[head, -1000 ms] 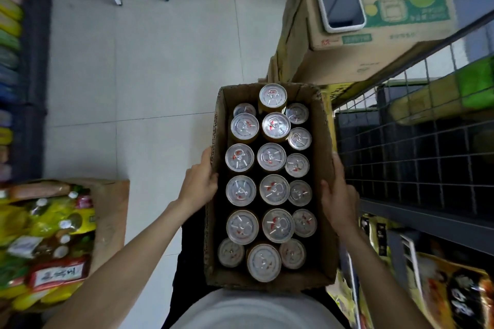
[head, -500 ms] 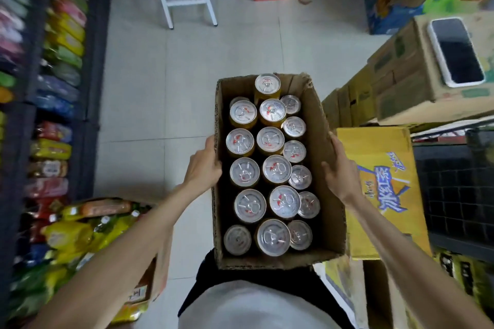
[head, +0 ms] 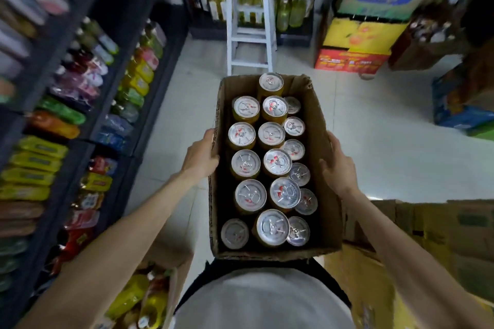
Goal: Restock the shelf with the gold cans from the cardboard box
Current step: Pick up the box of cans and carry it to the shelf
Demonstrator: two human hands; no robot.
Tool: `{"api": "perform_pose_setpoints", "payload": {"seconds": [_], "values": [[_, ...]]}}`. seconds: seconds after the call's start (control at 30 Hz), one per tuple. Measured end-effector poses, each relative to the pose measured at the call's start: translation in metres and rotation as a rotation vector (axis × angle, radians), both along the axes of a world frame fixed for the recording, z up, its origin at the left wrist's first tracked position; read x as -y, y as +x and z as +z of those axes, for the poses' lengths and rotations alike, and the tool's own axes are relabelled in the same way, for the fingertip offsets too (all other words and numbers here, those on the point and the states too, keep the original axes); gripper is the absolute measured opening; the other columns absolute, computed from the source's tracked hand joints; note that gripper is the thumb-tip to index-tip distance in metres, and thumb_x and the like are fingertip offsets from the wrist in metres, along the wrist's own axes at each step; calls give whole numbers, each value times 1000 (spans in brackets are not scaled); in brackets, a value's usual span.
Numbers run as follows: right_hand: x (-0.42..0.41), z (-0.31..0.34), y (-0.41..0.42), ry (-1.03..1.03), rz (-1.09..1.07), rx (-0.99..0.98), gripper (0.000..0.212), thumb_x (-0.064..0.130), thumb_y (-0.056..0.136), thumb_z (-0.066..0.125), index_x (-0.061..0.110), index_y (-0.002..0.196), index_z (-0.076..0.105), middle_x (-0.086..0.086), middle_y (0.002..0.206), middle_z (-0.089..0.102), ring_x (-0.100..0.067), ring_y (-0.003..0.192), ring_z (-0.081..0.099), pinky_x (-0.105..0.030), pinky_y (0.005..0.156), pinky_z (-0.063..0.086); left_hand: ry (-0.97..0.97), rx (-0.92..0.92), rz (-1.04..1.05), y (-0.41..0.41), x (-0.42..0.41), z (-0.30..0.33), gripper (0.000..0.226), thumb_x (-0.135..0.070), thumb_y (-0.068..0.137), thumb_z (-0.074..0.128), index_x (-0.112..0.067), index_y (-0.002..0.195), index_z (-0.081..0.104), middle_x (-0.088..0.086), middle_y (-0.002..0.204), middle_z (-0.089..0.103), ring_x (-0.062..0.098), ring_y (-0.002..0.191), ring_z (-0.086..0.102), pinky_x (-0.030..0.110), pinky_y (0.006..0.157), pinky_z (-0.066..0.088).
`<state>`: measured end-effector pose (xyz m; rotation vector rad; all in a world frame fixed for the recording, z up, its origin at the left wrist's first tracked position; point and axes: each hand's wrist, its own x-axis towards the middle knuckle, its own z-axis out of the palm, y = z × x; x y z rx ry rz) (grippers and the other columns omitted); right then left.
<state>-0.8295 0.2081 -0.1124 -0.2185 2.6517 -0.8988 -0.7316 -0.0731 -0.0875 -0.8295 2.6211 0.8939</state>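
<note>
An open cardboard box (head: 324, 157) is carried in front of my body, above the tiled floor. Several gold cans (head: 276, 162) with silver tops stand upright inside it, packed in rows. My left hand (head: 201, 155) grips the box's left wall, fingers wrapped under and around it. My right hand (head: 339, 168) holds the right wall, thumb on the rim. A dark shelf (head: 112, 104) full of bottled drinks and packets runs along the left.
A white step stool (head: 250, 32) stands ahead in the aisle. Stacked yellow and red cartons (head: 355, 45) sit at the far right, more cardboard boxes (head: 433, 227) at my right side. A box of bottles (head: 149, 299) lies by my left leg.
The view has swung up and to the left, away from the wire shelf and the phone on the carton. Both hands keep their hold on the box.
</note>
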Motion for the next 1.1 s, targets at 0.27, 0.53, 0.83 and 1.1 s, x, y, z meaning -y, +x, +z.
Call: {"api": "perform_pose_setpoints", "payload": {"seconds": [0.27, 0.53, 0.83, 1.1], "values": [[94, 33, -178, 68, 71, -66, 74, 2, 85, 53, 26, 146, 20, -24, 109, 66, -47, 91, 61, -44, 78, 47, 4, -44, 90, -159, 81, 32, 63, -2, 85, 57, -16, 141, 33, 15, 126, 59, 33, 110, 58, 33, 86, 46], [182, 41, -353, 61, 67, -146, 73, 3, 84, 55, 25, 146, 25, -23, 107, 68, -45, 94, 62, -45, 80, 49, 18, -119, 62, -329, 178, 36, 63, -4, 85, 57, -18, 141, 32, 13, 125, 60, 32, 110, 58, 39, 92, 48], [271, 64, -523, 99, 178, -157, 74, -1, 84, 55, 20, 147, 23, -25, 109, 66, -43, 85, 64, -41, 69, 50, 49, -94, 135, -485, 254, 51, 61, -7, 84, 58, -17, 140, 35, 13, 128, 57, 32, 115, 55, 36, 92, 47], [341, 60, -679, 79, 394, -170, 74, 5, 85, 55, 26, 148, 20, -20, 121, 63, -41, 101, 62, -43, 81, 50, -10, -96, 324, -583, 292, 46, 65, -6, 83, 59, -19, 141, 34, 13, 130, 56, 33, 118, 52, 38, 96, 44]]}}
